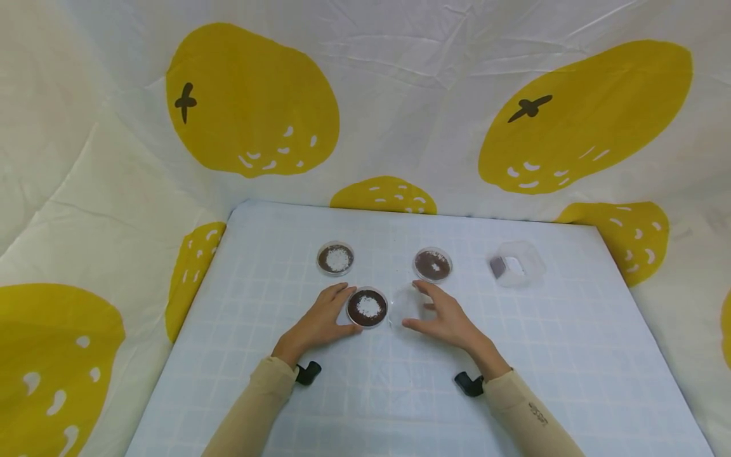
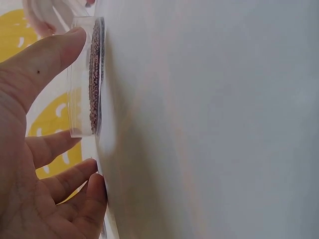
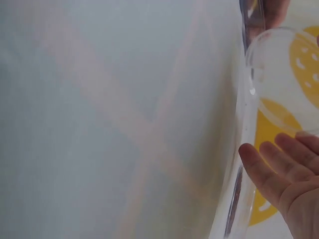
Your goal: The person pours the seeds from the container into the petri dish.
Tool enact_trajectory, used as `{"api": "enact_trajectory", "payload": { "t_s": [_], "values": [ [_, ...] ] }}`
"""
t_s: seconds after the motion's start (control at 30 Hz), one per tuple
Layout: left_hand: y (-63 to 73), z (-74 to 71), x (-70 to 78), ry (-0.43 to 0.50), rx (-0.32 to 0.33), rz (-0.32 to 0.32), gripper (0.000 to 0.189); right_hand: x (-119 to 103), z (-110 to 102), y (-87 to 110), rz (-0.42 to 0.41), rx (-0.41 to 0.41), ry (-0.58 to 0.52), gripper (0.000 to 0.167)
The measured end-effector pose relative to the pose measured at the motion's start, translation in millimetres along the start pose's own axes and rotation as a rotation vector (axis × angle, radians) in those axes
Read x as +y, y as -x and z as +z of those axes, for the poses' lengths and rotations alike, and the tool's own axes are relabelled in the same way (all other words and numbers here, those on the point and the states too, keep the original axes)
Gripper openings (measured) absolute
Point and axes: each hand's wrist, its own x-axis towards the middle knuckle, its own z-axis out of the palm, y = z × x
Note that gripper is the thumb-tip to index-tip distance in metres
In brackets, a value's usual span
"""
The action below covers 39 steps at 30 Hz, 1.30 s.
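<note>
A round clear petri dish (image 1: 367, 307) holds dark brown grains with a patch of white grains on top. My left hand (image 1: 322, 317) grips it by the sides, thumb at the near edge and index finger at the far one. In the left wrist view the dish (image 2: 95, 79) shows edge-on, low over the cloth. To its right, my right hand (image 1: 448, 320) pinches a clear round lid (image 1: 407, 306) between thumb and index finger. This lid (image 3: 274, 74) stands tilted up in the right wrist view, its lower rim near the dish. The other right fingers are spread.
Behind the hands sit two more petri dishes, the left one (image 1: 335, 258) with much white on brown, the right one (image 1: 433, 264) with less. A clear plastic box (image 1: 518, 263) with a dark piece in it stands farther right. Pale checked cloth (image 1: 274, 254) covers the table.
</note>
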Motion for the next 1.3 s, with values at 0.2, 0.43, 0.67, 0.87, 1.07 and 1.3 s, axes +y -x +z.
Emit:
{"api": "enact_trajectory", "payload": {
  "t_s": [0.2,0.43,0.67,0.87,1.07,1.3],
  "values": [
    [-0.2,0.1,0.7,0.0,0.0,-0.005,0.091,1,4,-4.4,-0.048,0.009,-0.076,0.091],
    [-0.3,0.3,1.1,-0.01,0.007,-0.003,0.091,-5,7,-11.0,-0.066,0.008,-0.138,0.088],
    [1.1,-1.0,4.2,-0.008,0.008,-0.004,0.089,-10,13,-17.1,-0.084,-0.007,-0.158,0.088],
    [1.3,-1.1,3.7,-0.014,0.009,-0.012,0.089,-12,17,-21.7,-0.111,-0.027,-0.228,0.089],
    [-0.2,-0.7,2.0,-0.021,-0.009,-0.031,0.091,-13,23,-26.3,-0.15,-0.055,-0.251,0.088],
    [-1.1,0.1,0.9,-0.025,-0.003,-0.018,0.09,-18,28,-32.2,-0.183,-0.054,-0.216,0.086]
  ]
}}
